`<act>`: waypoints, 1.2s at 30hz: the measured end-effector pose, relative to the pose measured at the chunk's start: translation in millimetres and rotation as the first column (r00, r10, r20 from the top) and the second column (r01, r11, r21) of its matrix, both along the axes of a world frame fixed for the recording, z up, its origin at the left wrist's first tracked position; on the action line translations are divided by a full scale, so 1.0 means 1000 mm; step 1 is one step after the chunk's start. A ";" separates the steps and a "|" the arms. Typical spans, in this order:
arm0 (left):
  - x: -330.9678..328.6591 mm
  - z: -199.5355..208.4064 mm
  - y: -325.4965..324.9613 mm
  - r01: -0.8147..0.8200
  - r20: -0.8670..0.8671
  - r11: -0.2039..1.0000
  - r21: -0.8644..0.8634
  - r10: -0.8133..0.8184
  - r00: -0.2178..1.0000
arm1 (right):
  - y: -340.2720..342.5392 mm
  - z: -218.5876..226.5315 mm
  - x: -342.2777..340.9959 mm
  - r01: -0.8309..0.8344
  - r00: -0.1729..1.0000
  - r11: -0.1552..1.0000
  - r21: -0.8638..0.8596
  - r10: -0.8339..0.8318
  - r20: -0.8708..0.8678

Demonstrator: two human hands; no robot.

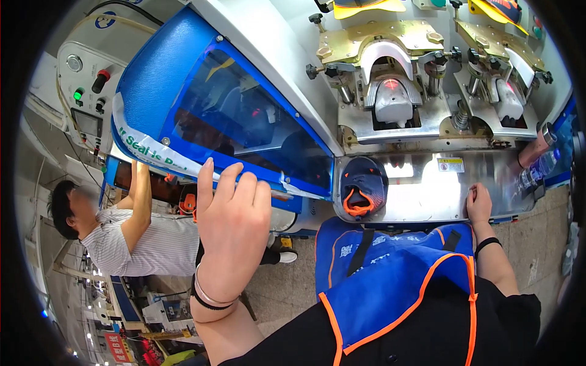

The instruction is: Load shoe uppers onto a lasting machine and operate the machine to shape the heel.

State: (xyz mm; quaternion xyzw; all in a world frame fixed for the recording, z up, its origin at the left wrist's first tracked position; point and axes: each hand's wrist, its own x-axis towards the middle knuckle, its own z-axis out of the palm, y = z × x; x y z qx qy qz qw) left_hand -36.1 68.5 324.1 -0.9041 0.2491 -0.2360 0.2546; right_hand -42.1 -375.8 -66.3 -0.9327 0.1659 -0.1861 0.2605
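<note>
My left hand (235, 222) is raised with its fingers stretched and slightly apart. Its fingertips are at the lower edge of a blue padded machine cover (141, 79) with a dark see-through window. My right hand (479, 204) rests at the front of the metal ledge (421, 204), fingers curled in, with nothing visible in them. On that ledge, between my hands, lies a dark shoe upper (368, 174) with an orange lining around its opening. Behind it stands a metal heel form (394, 104) with a red light mark on it, under a pale curved pad (387, 53).
A second heel form (508, 104) is further right. A clear bottle (540, 166) and a brownish cylinder (538, 146) stand at the ledge's right end. More shoe parts (369, 6) sit on top. At left, a person (146, 241) works beside a control panel (85, 104).
</note>
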 end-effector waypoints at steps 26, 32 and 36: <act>-0.010 -0.029 0.031 0.101 0.298 0.994 -0.033 -0.086 0.951 | -0.001 0.002 0.002 -0.005 1.000 0.999 0.032 0.004 0.031; 0.001 -0.059 0.047 0.446 0.621 0.892 -0.072 -0.310 0.720 | -0.001 0.005 0.000 0.004 1.000 1.000 0.031 -0.005 0.015; 0.016 -0.097 0.054 0.399 0.441 0.432 -0.809 -0.002 0.897 | 0.000 0.001 0.000 0.005 0.999 1.000 0.011 -0.005 0.038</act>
